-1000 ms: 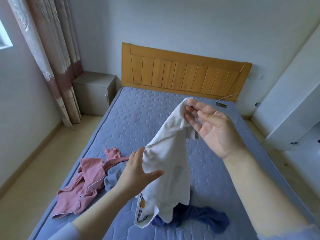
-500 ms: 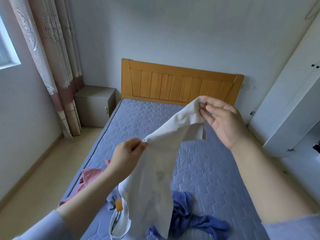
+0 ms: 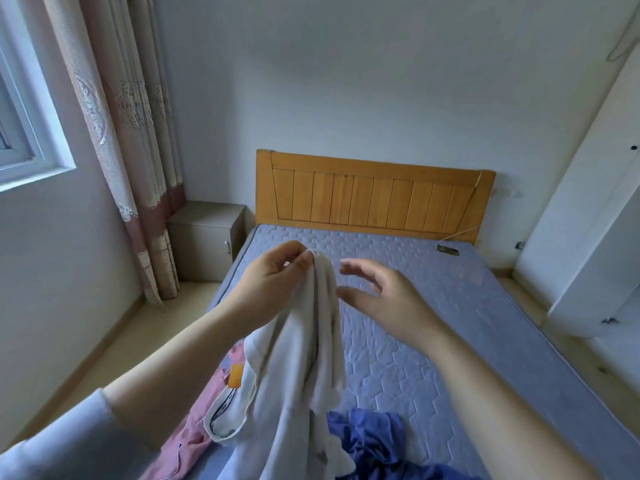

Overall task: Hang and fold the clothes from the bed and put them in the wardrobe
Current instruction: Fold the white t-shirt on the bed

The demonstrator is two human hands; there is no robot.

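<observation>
White garment (image 3: 304,368) hangs lengthwise downward, pinched atop by left hand (image 3: 273,282).

walls (image 3: 346,81): pale, plain | window (image 3: 41,143): white frame, left | curtain (image 3: 114,133): pink-beige, patterned | nightstand (image 3: 202,237): grey, corner | headboard (image 3: 374,192): wood slats | wardrobe (image 3: 588,202): white, right | floor (image 3: 138,334): light wood

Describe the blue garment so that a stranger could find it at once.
Start at the bed with the wooden headboard and look to its near end. A crumpled blue garment lies there, right of the white garment that the left hand pinches. Its deep blue sets it apart from the pink garment further left.
</observation>
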